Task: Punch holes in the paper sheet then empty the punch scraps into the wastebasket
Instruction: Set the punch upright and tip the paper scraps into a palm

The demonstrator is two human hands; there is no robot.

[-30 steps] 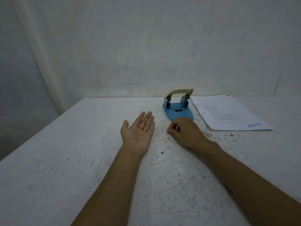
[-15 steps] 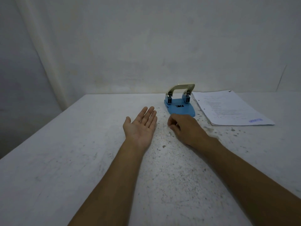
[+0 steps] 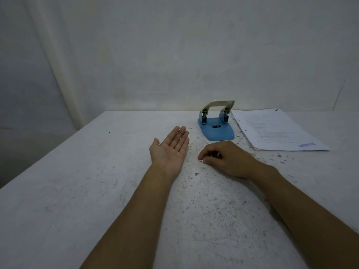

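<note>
White speckled table (image 3: pixel 97 191) holds a blue metal hole punch (image 3: pixel 216 128) beside punched white paper sheets (image 3: pixel 275 131). Left hand (image 3: pixel 170 150) lies flat, palm up; right hand (image 3: pixel 225 158) pinches tiny paper scraps (image 3: pixel 201 161), probably to drop into that palm next.

The paper sheet (image 3: pixel 275 131) carries printed lines and a blue stamp, all too blurred to read.

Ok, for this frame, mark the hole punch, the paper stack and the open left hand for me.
hole punch (image 3: pixel 218 131), head view, on the blue base plate.
paper stack (image 3: pixel 275 131), head view, on the printed top sheet.
left hand (image 3: pixel 171 151), head view, on the upturned palm.
</note>
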